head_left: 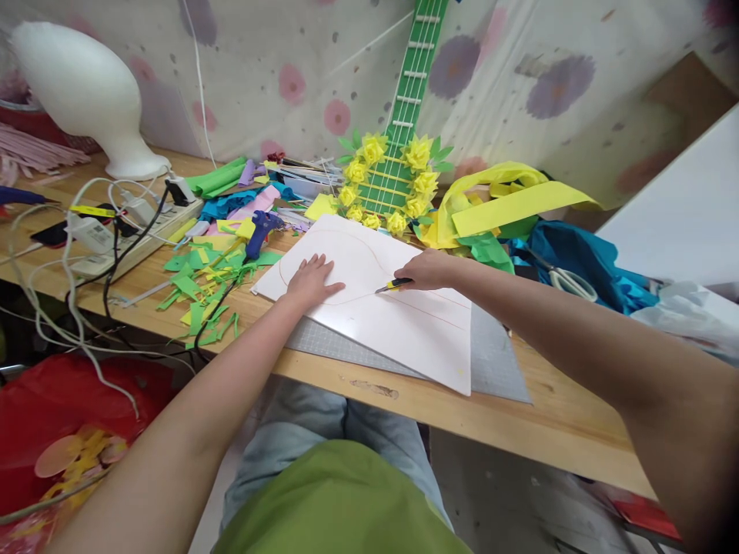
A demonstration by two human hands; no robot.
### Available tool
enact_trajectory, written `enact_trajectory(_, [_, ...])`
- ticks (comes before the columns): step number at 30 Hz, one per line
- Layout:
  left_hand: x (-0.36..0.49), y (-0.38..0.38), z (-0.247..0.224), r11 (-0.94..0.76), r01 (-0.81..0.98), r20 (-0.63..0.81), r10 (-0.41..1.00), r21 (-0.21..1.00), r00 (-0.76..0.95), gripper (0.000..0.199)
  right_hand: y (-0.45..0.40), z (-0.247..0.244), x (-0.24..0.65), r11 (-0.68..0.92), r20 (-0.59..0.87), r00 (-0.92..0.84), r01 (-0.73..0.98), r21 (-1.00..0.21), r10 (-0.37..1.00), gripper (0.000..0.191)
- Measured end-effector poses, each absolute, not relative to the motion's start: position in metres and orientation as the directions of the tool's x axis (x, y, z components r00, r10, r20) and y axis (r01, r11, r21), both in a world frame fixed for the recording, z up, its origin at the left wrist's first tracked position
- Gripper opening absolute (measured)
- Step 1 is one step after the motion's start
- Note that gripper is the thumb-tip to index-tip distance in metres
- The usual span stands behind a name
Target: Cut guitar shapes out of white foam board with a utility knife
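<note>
A white board (369,327) with a drawn guitar-like outline lies tilted across a grey cutting mat (496,358) on the wooden table. My left hand (313,282) rests flat on the board's left part, fingers spread, holding nothing. Closed round a black and yellow utility knife (397,285), my right hand (426,271) is over the board's right half. The blade tip meets the board at the drawn line near its middle.
Behind the board stands a green paper guitar (398,165) with yellow flowers. Green scraps (188,285), a blue glue gun (262,233) and a power strip (138,238) lie to the left. Scissors (569,282), yellow paper (519,208) and blue paper are at the right.
</note>
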State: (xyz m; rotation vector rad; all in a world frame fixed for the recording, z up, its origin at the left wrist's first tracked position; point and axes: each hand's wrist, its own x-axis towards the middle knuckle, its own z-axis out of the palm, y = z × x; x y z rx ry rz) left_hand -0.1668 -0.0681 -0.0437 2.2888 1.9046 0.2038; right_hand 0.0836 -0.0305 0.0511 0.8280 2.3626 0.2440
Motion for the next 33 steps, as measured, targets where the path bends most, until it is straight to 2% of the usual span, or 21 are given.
enact_trajectory(12, [-0.165, -0.069, -0.044, -0.173, 0.964, 0.017, 0.985, 0.2, 0.173, 0.068, -0.035, 0.051, 0.088, 0.742, -0.472, -0.579, 0.579, 0.338, 0.665, 0.036])
enact_trajectory(17, [-0.159, -0.071, -0.044, -0.093, 0.974, 0.053, 0.995, 0.205, 0.084, 0.068, -0.03, 0.059, 0.079, 0.708, -0.405, -0.581, 0.571, 0.416, 0.706, 0.033])
enact_trajectory(20, [-0.153, -0.066, -0.037, -0.052, 0.98, 0.036, 0.998, 0.19, 0.046, 0.067, -0.023, 0.061, 0.072, 0.689, -0.415, -0.551, 0.562, 0.457, 0.724, 0.031])
enact_trajectory(22, [-0.147, -0.062, -0.031, -0.076, 0.983, 0.023, 0.997, 0.166, 0.074, 0.063, -0.02, 0.061, 0.068, 0.684, -0.43, -0.532, 0.572, 0.453, 0.73, 0.031])
enact_trajectory(28, [-0.114, -0.054, -0.03, -0.345, 0.92, 0.041, 0.938, 0.185, 0.343, 0.05, -0.02, 0.055, 0.072, 0.668, -0.429, -0.517, 0.632, 0.392, 0.741, 0.034])
enact_trajectory(33, [-0.105, -0.054, -0.04, -0.342, 0.917, 0.015, 0.938, 0.203, 0.346, 0.052, -0.024, 0.054, 0.081, 0.67, -0.449, -0.511, 0.654, 0.35, 0.733, 0.037])
